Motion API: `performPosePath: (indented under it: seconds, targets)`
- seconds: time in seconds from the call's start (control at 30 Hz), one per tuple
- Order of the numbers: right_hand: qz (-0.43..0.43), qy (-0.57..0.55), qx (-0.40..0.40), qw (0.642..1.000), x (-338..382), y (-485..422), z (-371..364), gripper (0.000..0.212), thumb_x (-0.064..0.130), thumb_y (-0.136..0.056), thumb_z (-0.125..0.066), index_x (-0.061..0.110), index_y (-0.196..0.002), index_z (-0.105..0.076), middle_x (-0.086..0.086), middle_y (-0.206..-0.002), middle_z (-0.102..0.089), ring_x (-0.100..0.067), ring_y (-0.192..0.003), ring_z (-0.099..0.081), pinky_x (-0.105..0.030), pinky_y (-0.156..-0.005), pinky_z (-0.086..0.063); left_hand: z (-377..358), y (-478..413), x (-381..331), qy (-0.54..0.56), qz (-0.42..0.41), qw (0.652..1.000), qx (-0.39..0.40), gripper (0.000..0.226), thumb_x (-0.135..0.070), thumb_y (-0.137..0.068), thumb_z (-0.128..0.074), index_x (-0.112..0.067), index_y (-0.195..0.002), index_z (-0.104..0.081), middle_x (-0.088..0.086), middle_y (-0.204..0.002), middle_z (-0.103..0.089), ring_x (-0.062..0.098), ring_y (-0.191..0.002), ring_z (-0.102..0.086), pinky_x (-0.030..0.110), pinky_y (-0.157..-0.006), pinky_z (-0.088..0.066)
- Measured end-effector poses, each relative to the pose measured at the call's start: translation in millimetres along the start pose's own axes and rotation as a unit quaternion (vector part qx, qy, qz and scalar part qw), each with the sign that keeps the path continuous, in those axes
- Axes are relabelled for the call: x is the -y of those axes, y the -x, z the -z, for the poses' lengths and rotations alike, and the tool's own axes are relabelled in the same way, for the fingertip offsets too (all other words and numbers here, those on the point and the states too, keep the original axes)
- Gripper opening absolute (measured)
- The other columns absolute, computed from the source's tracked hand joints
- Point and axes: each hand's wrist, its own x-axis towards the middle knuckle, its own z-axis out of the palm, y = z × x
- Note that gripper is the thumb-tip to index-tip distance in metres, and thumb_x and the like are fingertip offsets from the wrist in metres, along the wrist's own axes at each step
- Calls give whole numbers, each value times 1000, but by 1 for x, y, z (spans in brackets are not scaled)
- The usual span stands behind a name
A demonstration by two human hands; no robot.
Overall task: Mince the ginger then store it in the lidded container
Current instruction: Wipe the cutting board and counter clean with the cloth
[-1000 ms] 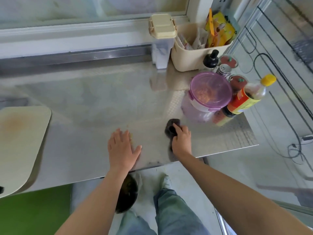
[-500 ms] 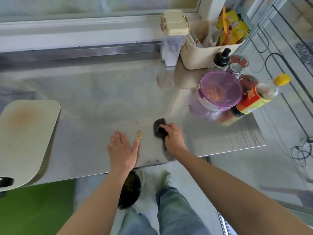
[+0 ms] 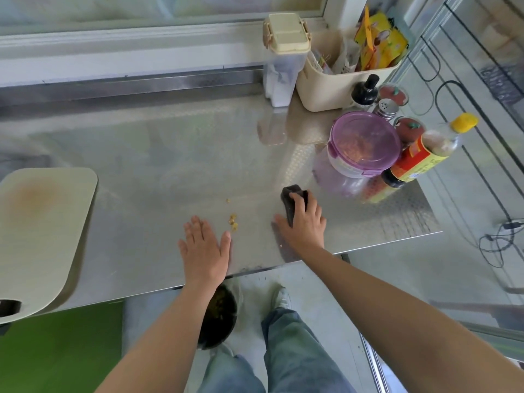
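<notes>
Resting left hand (image 3: 204,248): palm down on the shiny stainless-steel table (image 3: 156,154) near its front edge, fingers straight, holding nothing.
Right hand (image 3: 304,224): fingers curled over a small dark cloth (image 3: 292,198), gripping it against the table.
Ginger: a few small yellow minced ginger crumbs (image 3: 233,221) lie on the table between the hands, just beside the left thumb.
Container: round clear plastic container with a purple clip lid (image 3: 364,143), lid on, stands beyond the right hand; orange-yellow mince shows through the lid.
Cutting board: pale rounded plastic cutting board (image 3: 42,236) at the table's left end, well apart from the hands.
Bottle: yellow-capped sauce bottle with a red label (image 3: 422,157), just beside the container.
</notes>
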Motion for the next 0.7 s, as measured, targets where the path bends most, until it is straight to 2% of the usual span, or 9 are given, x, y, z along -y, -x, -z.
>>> performPosePath:
  seconds: [0.07, 0.17, 0.23, 0.27, 0.37, 0.47, 0.53, 0.63, 0.7]
  targets:
    - [-4, 51, 10, 999, 4, 4, -11, 60, 24, -91, -54, 22, -145, -29, -12, -149, -24, -32, -128, -29, -45, -106, -27, -1, 0, 0, -6, -1, 1000, 7, 68, -48, -101, -17, -4, -152, -6, 12, -161, 5, 27, -148, 6, 46, -119, -3]
    - [57, -15, 23, 998, 14, 13, -18, 58, -2, -83, -44, 12, -139, -43, -19, -135, -39, -37, -113, -38, -48, -100, -35, -2, -1, 1, -15, 3, 1000, 13, 68, -47, -101, -13, -4, -153, -3, 12, -161, 7, 27, -148, 8, 46, -120, -2]
    - [120, -77, 28, 989, 13, 13, -13, 57, 0, -76, -39, 6, -131, -52, -23, -126, -45, -39, -108, -42, -51, -99, -38, -3, -1, 0, -21, 4, 1000, 13, 68, -47, -101, -12, -4, -153, -3, 12, -160, 8, 28, -148, 8, 47, -120, -2]
    - [123, -98, 2, 988, 8, 8, -8, 59, 2, -73, -38, 6, -129, -55, -23, -124, -47, -40, -107, -44, -49, -99, -38, -3, -1, -1, -21, 4, 1000, 11, 68, -48, -100, -11, -4, -152, -3, 13, -160, 8, 28, -148, 8, 47, -120, -2]
    - [23, -87, -108, 990, -16, -14, 10, 65, -6, -75, -43, 14, -136, -52, -25, -127, -45, -42, -106, -44, -47, -96, -36, -4, 0, -3, -16, 4, 1000, 8, 69, -47, -100, -11, -3, -152, -2, 13, -160, 8, 29, -148, 8, 47, -119, -2]
    - [-72, 16, -77, 994, -35, -11, 9, 68, -9, -84, -41, 19, -146, -39, -26, -136, -38, -44, -111, -40, -50, -95, -34, -5, 1, -1, -21, 0, 1000, 5, 69, -47, -100, -9, -3, -152, -3, 13, -160, 8, 29, -148, 8, 46, -119, -1]
    - [-12, 19, -72, 997, -26, 10, -6, 70, -11, -77, -44, 13, -142, -45, -30, -130, -44, -47, -102, -45, -54, -87, -41, -6, -1, 0, -27, -3, 1000, 4, 68, -47, -100, -9, -3, -152, -3, 13, -160, 8, 29, -148, 8, 46, -119, -2]
    - [126, -10, 9, 992, -3, 30, -32, 72, -10, -68, -56, 8, -137, -51, -30, -122, -49, -47, -97, -48, -54, -84, -48, -7, -1, 0, -26, -3, 1000, 5, 67, -46, -101, -11, -3, -152, -4, 14, -160, 7, 29, -148, 7, 46, -120, -2]
    - [173, -64, 26, 982, 0, 25, -28, 61, -5, -73, -45, 3, -133, -54, -31, -119, -50, -48, -97, -49, -56, -87, -48, -8, 1, -2, -13, -6, 1000, -10, 68, -44, -101, -15, 0, -152, -7, 17, -160, 5, 31, -148, 4, 44, -120, -2]
